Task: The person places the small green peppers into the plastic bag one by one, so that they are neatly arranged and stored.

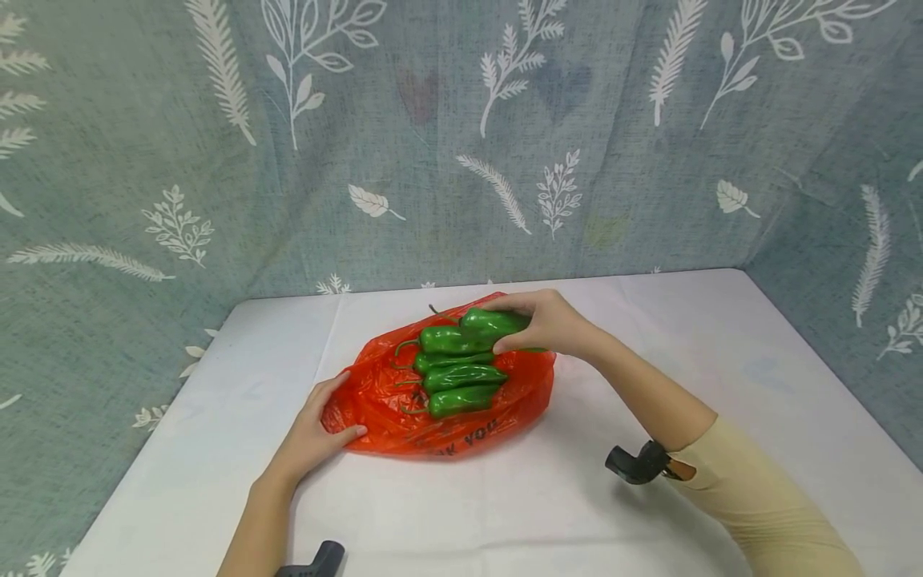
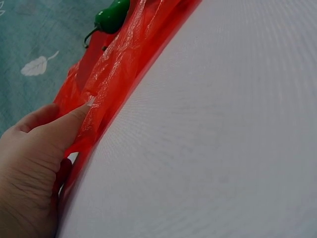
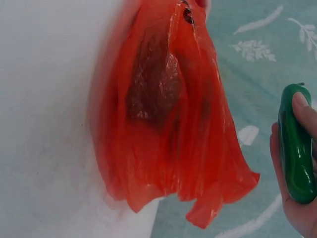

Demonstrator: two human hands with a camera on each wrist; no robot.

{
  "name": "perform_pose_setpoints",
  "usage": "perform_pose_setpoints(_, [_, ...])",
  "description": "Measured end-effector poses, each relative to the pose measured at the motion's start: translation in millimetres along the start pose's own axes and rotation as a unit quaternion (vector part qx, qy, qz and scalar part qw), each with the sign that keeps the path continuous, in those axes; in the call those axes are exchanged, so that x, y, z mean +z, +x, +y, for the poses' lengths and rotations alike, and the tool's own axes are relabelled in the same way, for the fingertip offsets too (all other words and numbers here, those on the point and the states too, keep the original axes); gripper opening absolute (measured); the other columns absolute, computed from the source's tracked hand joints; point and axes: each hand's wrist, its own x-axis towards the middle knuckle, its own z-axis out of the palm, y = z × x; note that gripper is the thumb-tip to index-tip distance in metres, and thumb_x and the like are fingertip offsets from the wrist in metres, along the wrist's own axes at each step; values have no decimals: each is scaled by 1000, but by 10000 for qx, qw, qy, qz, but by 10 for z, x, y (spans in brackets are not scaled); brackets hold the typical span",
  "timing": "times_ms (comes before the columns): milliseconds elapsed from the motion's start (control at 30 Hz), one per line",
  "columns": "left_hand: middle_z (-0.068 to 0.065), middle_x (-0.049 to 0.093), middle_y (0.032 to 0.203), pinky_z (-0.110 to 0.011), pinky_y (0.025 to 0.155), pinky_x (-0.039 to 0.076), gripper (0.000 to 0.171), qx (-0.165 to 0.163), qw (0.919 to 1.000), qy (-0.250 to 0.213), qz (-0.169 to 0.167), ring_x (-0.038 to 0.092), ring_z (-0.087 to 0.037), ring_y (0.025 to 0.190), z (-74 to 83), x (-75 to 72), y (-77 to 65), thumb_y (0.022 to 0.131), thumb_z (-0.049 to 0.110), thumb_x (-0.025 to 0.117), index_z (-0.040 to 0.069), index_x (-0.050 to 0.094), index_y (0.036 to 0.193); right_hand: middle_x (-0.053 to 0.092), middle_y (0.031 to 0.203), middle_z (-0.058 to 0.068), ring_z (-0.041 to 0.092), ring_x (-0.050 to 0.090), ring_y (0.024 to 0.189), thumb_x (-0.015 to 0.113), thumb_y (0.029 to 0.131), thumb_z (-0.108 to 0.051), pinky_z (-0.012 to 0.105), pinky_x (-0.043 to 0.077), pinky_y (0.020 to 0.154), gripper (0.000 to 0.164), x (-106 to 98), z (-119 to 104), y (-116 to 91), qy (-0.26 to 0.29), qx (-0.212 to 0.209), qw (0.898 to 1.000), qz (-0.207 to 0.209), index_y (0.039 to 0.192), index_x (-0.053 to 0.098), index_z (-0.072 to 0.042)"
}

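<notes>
A red plastic bag (image 1: 382, 397) lies on the white table, with several green peppers (image 1: 465, 377) in a row on it, stems to the left. My left hand (image 1: 317, 429) holds the bag's left edge, its thumb on the near side; in the left wrist view, thumb and fingers pinch the thin plastic. At the far end of the row, my right hand (image 1: 551, 320) grips the farthest green pepper (image 3: 296, 148) between thumb and fingers. In the right wrist view that pepper shows beside the bag (image 3: 163, 163), and part of the right hand is cut off by the frame.
A white cloth covers the table (image 1: 562, 497). Behind and beside it hangs a grey-green curtain (image 1: 433, 160) with white leaf prints. A black wrist camera mount (image 1: 638, 462) sits on the right forearm, near a beige sleeve (image 1: 757, 489).
</notes>
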Motion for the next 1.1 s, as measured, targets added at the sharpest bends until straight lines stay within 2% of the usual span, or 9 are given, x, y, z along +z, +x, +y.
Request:
perform_pose_setpoints(367, [-8,36,144,-62,105,31,85,30,10000,-19,9,32,-32,135,-20,-4,12,76,27,79,21,32,147,63,121,3,16,59,106,76,80,-13,29,51,90,48,173,-19,236,-424,-566,9948,-729,125,62,-13])
perform_pose_setpoints(633, [-8,36,144,-62,105,31,84,120,9999,-22,16,32,-32,135,10,-8,23,76,26,79,20,33,146,63,119,4,18,58,108,78,78,-16,28,52,88,45,322,28,341,-897,-977,9894,-588,121,65,-12])
perform_pose_setpoints(800, [-8,37,144,-62,105,32,84,85,10000,21,3,33,-32,135,13,-13,21,76,26,79,21,32,146,64,119,6,20,58,109,79,77,-15,29,51,91,45,403,77,382,-895,-966,9895,-602,119,66,-10])
perform_pose_setpoints(1100, [-8,37,143,-62,105,31,85,-47,10000,62,-19,33,-32,135,14,-6,1,76,27,79,21,32,147,64,120,5,20,57,114,79,77,-16,33,49,96,45,548,224,396,-993,-532,9920,-564,119,66,-10])
